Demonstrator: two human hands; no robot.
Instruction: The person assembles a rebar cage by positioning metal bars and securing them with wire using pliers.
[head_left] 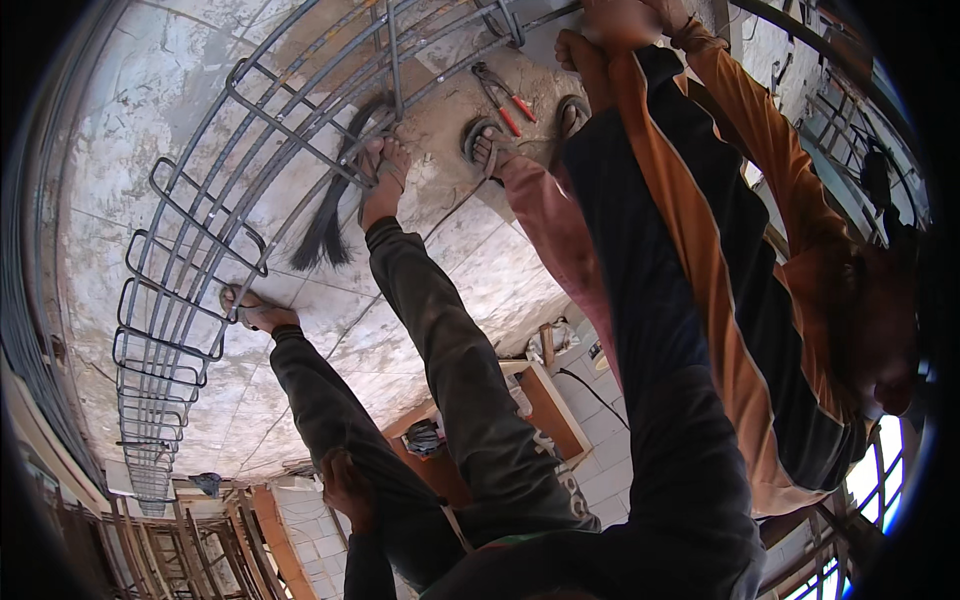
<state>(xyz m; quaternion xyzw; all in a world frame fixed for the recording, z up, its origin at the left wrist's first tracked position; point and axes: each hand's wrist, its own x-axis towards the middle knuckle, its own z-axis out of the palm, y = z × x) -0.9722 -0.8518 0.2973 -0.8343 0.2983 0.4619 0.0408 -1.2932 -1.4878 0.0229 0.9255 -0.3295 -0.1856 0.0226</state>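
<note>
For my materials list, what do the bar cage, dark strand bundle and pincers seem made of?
Bar cage: probably steel, dull grey with rusty patches. Strand bundle: likely matt metal wire, thin dark ends fanning stiffly. Pincers: dark, seemingly metal head; evenly red grips, perhaps plastic.

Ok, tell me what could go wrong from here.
The rebar cage might shift and scrape the wearer's right foot, whose toes are exposed close beside it. The loose bundle of tie wire lying by that foot could snag it or cause a trip. The red-handled pincers lie near the co-worker's sandalled foot and might be kicked or trodden on.
</note>
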